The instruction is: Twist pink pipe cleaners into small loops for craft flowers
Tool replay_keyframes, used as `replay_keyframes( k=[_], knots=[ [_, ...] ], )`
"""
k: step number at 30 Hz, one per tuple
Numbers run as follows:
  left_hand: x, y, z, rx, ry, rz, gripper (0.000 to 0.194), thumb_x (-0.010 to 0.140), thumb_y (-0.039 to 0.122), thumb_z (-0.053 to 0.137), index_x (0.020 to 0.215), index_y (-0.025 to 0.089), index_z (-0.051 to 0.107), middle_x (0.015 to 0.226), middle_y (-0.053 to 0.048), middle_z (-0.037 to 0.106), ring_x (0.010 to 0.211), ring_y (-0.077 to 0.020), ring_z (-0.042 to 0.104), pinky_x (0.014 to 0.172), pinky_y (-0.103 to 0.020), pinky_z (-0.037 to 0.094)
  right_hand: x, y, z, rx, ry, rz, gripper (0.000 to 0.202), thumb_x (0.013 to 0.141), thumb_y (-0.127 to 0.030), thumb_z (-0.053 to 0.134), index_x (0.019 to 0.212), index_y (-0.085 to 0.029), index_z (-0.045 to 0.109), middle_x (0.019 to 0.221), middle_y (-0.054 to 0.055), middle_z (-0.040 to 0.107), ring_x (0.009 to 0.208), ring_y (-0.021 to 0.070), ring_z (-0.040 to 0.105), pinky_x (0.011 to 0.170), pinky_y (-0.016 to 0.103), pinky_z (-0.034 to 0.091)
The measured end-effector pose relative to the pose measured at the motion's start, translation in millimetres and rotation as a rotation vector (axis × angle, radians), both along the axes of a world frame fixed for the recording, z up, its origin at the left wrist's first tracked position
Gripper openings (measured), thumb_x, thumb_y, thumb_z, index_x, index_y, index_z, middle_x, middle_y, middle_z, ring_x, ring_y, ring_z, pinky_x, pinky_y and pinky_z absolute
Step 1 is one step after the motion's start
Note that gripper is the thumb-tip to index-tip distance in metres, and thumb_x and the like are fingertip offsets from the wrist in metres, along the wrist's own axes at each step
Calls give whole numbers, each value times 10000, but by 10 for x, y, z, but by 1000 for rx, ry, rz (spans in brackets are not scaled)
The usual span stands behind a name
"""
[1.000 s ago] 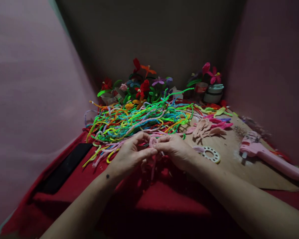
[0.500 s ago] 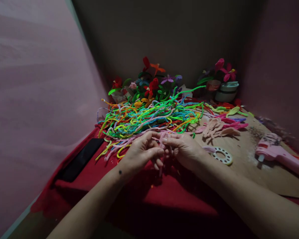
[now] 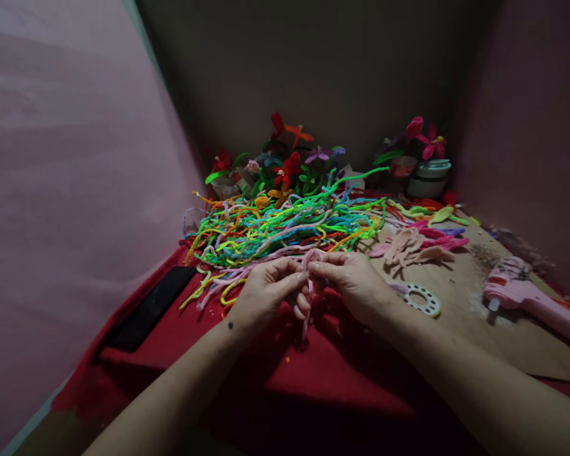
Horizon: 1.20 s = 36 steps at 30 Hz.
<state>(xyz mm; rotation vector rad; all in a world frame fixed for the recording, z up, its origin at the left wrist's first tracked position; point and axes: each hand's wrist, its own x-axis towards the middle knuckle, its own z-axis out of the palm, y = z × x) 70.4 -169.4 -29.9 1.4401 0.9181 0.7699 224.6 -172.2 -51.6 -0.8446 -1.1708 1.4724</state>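
Note:
Between my two hands is a pale pink pipe cleaner (image 3: 306, 327), bent into a loop at the top with a loose end hanging below. My left hand (image 3: 275, 288) pinches it from the left between thumb and fingers. From the right, my right hand (image 3: 349, 278) grips the loop with thumb and forefinger, its other fingers curled out of sight. Just beyond my fingertips spreads a heap of pipe cleaners (image 3: 285, 221) in green, yellow, blue, orange and pink.
A black phone (image 3: 152, 308) lies on the red cloth (image 3: 285, 373). To the right, cardboard (image 3: 475, 329) bears beige petal shapes (image 3: 408, 247), a round plate with holes (image 3: 431, 294) and a pink glue gun (image 3: 527, 294). Pipe-cleaner flowers (image 3: 289, 168) and a lidded jar (image 3: 430, 177) stand behind.
The pink pipe cleaner now shows a clearer rounded loop above my fingertips. Both hands keep their hold and have shifted only slightly.

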Motion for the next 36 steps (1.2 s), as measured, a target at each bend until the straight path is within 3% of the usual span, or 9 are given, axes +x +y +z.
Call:
replay_keyframes(
  k=[7,14,19,25,31,36],
  knots=[
    [-15,57,5,38,-21,75,185,762,290,569,754,112,521,557,-13,609,435,-113,578,450,-222,488,52,16,16,25,-261,-10,180,690,-291,612,634,-123,643,562,3,576,511,90,469,531,239,349],
    [-8,74,-59,54,-17,103,174,751,282,568,757,120,506,547,-12,622,423,-125,583,426,-223,478,23,16,-18,-69,39,55,174,626,-244,684,674,-137,555,599,11,624,463,102,540,500,255,447],
    [3,63,-75,47,-18,96,166,748,278,569,760,130,495,542,-2,615,426,-124,579,423,-227,480,43,15,4,-137,61,125,164,664,-256,657,680,-127,558,624,41,641,502,124,590,521,265,482],
    [30,33,-86,26,32,42,139,780,265,526,778,133,485,499,-3,595,378,-117,552,387,-214,457,17,20,11,-20,28,-36,169,653,-282,662,703,-140,586,583,5,626,368,74,489,377,196,379],
    [62,3,-75,3,6,26,122,777,246,530,793,140,470,538,-11,611,384,-125,564,373,-212,455,-17,13,5,33,-24,-180,132,620,-248,681,648,-141,610,523,-40,560,400,44,432,405,184,319],
    [66,-6,-73,2,-41,40,134,776,243,536,783,134,458,525,2,590,368,-117,552,367,-213,458,-25,-5,44,19,-77,-209,139,619,-251,676,639,-135,602,516,-33,553,425,61,439,429,205,323]
  ],
)
